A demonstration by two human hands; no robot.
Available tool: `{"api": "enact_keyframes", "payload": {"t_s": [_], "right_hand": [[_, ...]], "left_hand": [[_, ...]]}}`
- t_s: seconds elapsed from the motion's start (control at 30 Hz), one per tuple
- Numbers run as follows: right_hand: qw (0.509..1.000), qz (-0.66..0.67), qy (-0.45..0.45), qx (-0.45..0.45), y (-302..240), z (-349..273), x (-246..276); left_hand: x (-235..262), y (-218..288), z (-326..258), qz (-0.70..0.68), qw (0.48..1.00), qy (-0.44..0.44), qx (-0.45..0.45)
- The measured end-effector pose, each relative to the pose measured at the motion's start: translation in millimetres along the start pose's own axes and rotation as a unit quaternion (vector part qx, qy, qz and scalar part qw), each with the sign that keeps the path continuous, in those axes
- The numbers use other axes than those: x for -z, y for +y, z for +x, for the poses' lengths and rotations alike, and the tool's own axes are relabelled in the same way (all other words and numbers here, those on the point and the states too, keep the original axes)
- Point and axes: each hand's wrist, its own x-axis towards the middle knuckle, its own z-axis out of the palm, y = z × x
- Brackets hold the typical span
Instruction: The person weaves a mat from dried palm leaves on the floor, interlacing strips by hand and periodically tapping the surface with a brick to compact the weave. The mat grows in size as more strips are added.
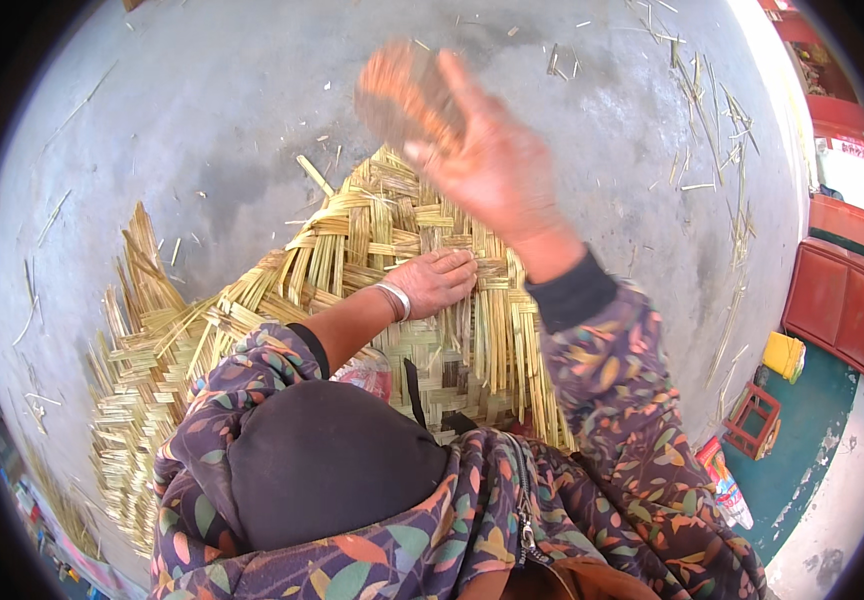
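Observation:
A woven mat of flat, straw-coloured plant strips (pixel 437 345) spreads in front of me and runs under my body. My left hand (pixel 437 282) lies palm down on its weave, fingers stretched out and holding nothing; a pale bracelet (pixel 402 300) circles the wrist. Above the mat's pointed far end, my right hand (pixel 497 165) is raised. It grips a brown and orange block-like lump (pixel 407 95), too smeared by motion for me to name its kind. Loose strip ends stick out along the mat's left edge and far tip.
Grey concrete floor (pixel 222 90) surrounds the mat, with scattered strip scraps (pixel 697 100) at the far right. Along the right side are a red sofa-like seat (pixel 842 300), a yellow container (pixel 783 355), a small reddish stool (pixel 752 420) and a colourful bag (pixel 722 480).

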Motion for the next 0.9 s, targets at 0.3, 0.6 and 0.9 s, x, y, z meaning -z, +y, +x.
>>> {"api": "enact_keyframes", "payload": {"t_s": [0.3, 0.6, 0.9], "right_hand": [[0.986, -0.154, -0.037, -0.051, 8, 7, -40], [0.995, -0.057, 0.051, -0.058, 65, 19, -5], [0.985, -0.134, -0.061, -0.087, 43, -45, -12]], "left_hand": [[-9, 4, 4, -0.032, 0.999, -0.004, 0.009], [-13, 7, 13, -0.024, 0.999, -0.029, 0.016], [-25, 18, 27, -0.034, 0.999, -0.007, 0.022]]}}
